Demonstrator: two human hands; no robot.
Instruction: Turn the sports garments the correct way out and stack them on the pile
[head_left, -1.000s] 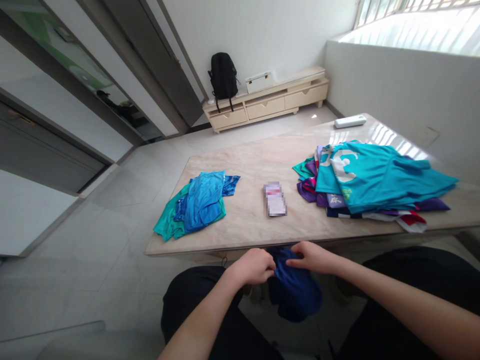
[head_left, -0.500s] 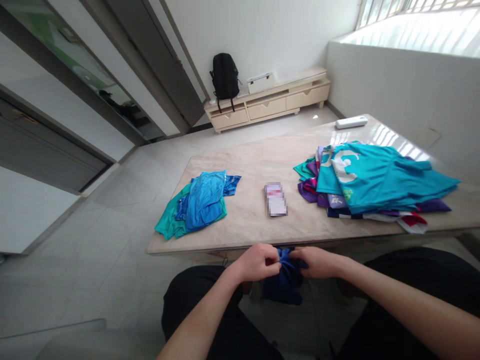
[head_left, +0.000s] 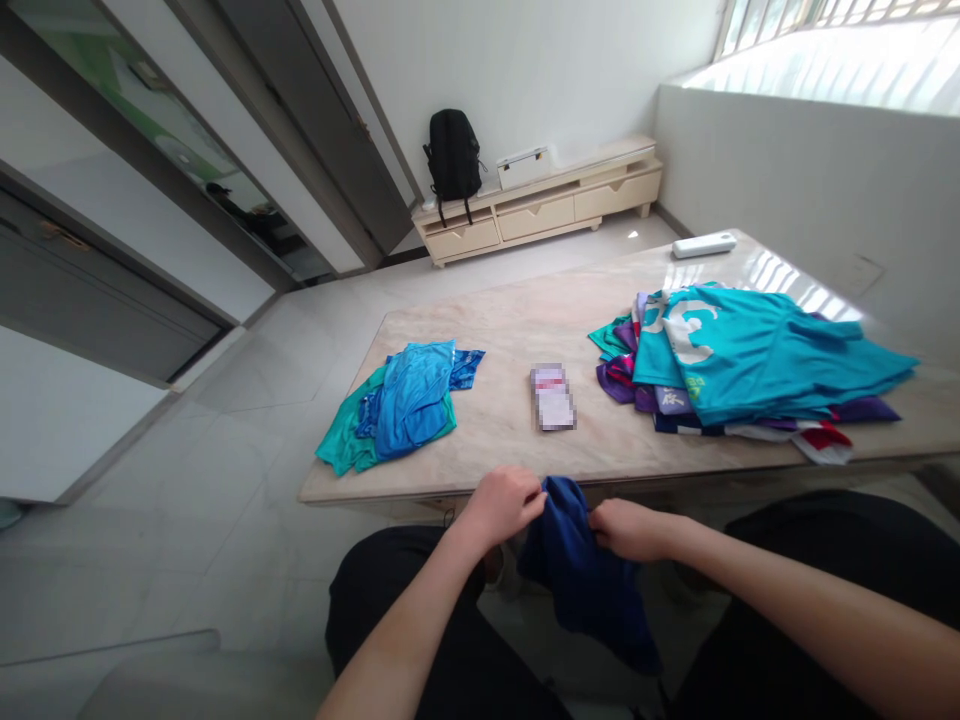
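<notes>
A dark blue piece of clothing (head_left: 589,580) hangs between my knees, just in front of the table's near edge. My left hand (head_left: 506,505) pinches its upper left part, fingers closed. Lower down on the other side, my right hand (head_left: 630,528) is closed on the cloth's right edge. The garment's kind cannot be made out from its folds. On the table (head_left: 480,450) beyond my hands lie a smaller pile of blue and green clothes (head_left: 409,405) at left and a larger pile topped by a teal shirt (head_left: 780,355) at right.
Between the piles lies a blurred rectangular object (head_left: 553,398). A white oblong object (head_left: 703,245) rests near the far table edge. Against the back wall, a low cabinet (head_left: 536,215) carries a black backpack (head_left: 454,155) and a white box (head_left: 523,167). My knees flank the hanging cloth.
The dark blue cloth, bunched up before, now hangs longer and lower toward the right. My left hand has risen slightly, and my right hand has shifted a little down and right.
</notes>
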